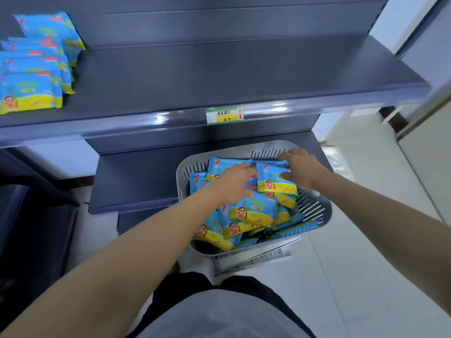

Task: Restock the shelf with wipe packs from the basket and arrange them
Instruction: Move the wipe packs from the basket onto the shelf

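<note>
Wipe packs (246,213) lie heaped in the basket (317,208). My right hand (301,168) curls round the top pack (274,182) at the basket's far side, thumb on its face, fingers over its upper edge. My left hand (234,185), over the basket's middle, bends its fingers into the heap; whether it holds a pack I cannot tell. Procedure: grip the flat faces, not the crimped ends; lift clear of the basket rim; carry to the shelf (219,76) above the basket.
</note>
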Demonstrator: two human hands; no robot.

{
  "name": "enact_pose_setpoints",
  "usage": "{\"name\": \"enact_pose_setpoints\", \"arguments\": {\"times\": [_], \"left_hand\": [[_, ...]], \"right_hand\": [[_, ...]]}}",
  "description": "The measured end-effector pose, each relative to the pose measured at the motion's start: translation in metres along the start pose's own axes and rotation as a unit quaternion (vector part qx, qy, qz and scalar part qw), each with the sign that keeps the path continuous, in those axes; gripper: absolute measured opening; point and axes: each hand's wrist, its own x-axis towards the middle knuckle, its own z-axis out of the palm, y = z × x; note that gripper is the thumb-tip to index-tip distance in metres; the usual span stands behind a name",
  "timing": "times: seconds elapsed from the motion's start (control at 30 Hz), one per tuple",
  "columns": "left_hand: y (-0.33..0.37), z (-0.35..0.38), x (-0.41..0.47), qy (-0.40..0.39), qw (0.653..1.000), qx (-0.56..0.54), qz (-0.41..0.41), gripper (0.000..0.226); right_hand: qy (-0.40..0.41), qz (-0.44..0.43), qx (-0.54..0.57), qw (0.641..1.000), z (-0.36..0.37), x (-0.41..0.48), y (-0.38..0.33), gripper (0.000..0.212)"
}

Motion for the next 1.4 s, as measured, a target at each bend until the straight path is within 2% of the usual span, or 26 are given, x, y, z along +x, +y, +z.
{"name": "enact_pose_setpoints", "arguments": {"times": [0.13, 0.27, 0.37, 0.47, 0.57, 0.7, 0.83, 0.93, 1.03, 1.2, 1.33, 1.4], "left_hand": [[-0.006, 0.023, 0.017, -0.071, 0.995, 0.059, -0.03, 0.063], [-0.02, 0.034, 0.026, -0.1, 0.988, 0.107, -0.055, 0.07], [-0.028, 0.04, 0.029, -0.108, 0.984, 0.122, -0.065, 0.07], [-0.03, 0.041, 0.028, -0.115, 0.985, 0.11, -0.067, 0.058], [-0.031, 0.033, 0.027, -0.105, 0.991, 0.026, -0.082, 0.047], [-0.031, 0.011, 0.021, -0.065, 0.994, -0.011, -0.089, 0.048], [-0.031, -0.021, 0.011, -0.025, 0.996, -0.008, -0.089, 0.043], [-0.029, -0.053, 0.001, 0.016, 0.996, -0.016, -0.087, 0.03], [-0.028, -0.09, -0.009, 0.065, 0.994, -0.041, -0.083, 0.025], [-0.034, -0.154, -0.024, 0.168, 0.981, -0.066, -0.075, 0.027], [-0.059, -0.2, -0.035, 0.229, 0.964, -0.103, -0.091, 0.024], [-0.077, -0.222, -0.04, 0.259, 0.954, -0.117, -0.097, 0.029]], "right_hand": [[-0.027, -0.001, 0.011, 1.0, 0.017, 0.007, 0.009, 0.06], [-0.073, 0.011, 0.007, 0.997, 0.031, 0.017, 0.015, 0.072], [-0.115, 0.02, 0.008, 0.993, 0.039, 0.026, 0.017, 0.078], [-0.146, 0.022, 0.0, 0.989, 0.046, 0.034, 0.019, 0.079], [-0.16, 0.016, -0.011, 0.987, 0.048, 0.042, 0.02, 0.083], [-0.17, 0.018, -0.031, 0.985, 0.046, 0.05, 0.02, 0.09], [-0.16, 0.003, -0.109, 0.981, 0.032, 0.051, 0.016, 0.067], [-0.132, -0.047, -0.034, 0.99, 0.0, 0.052, 0.015, 0.05], [-0.068, -0.071, 0.042, 0.994, -0.052, 0.054, 0.004, 0.039], [0.066, -0.102, 0.056, 0.991, -0.141, 0.077, -0.032, 0.033], [0.094, -0.127, 0.054, 0.986, -0.196, 0.113, -0.077, 0.023], [0.114, -0.14, 0.064, 0.981, -0.218, 0.134, -0.105, 0.029]]}}
